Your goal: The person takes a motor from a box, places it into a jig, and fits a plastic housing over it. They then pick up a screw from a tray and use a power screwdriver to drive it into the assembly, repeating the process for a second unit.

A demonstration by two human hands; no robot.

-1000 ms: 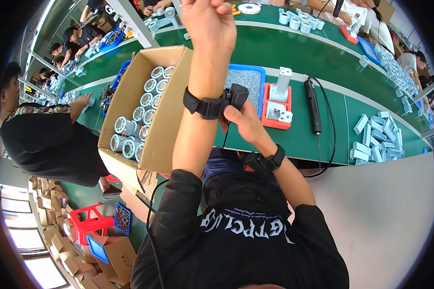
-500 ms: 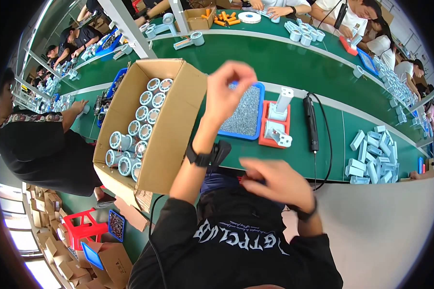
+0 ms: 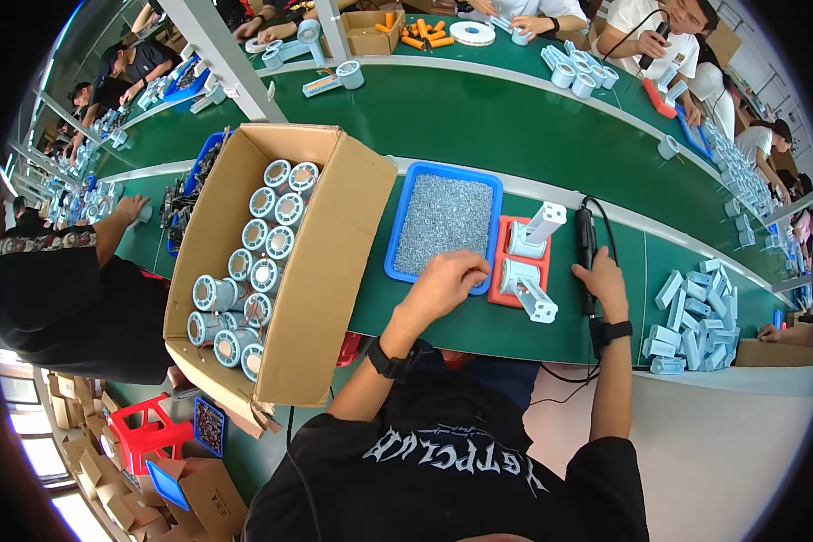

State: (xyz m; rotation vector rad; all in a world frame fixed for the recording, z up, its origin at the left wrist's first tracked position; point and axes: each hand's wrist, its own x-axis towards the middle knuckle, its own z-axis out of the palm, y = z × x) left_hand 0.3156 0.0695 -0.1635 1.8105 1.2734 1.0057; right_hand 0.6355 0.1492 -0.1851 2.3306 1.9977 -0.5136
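Observation:
My left hand (image 3: 447, 285) is over the near right corner of a blue tray (image 3: 390, 257), which is filled with tiny silver metal pieces that look like screws. Its thumb and fingers are pinched together, and whatever may be between them is too small to see. A red fixture (image 3: 544, 255) stands right of the tray, with two light-blue plastic housings in it: a far one (image 3: 526, 239) and a near one (image 3: 521, 275), their handles jutting right. Farther right, my right hand (image 3: 605, 280) grips a black electric screwdriver (image 3: 587, 237) lying on the green bench.
A tall cardboard box (image 3: 321, 271) of round light-blue motor parts stands at left. Loose light-blue plastic pieces (image 3: 696, 312) are heaped at right. The screwdriver's cord (image 3: 616, 237) loops beside it. A co-worker (image 3: 63, 289) is at far left; others work across the bench.
My left hand has come down and nearer from above the tray to its near right corner. My right hand has moved right and forward and taken hold of the electric screwdriver.

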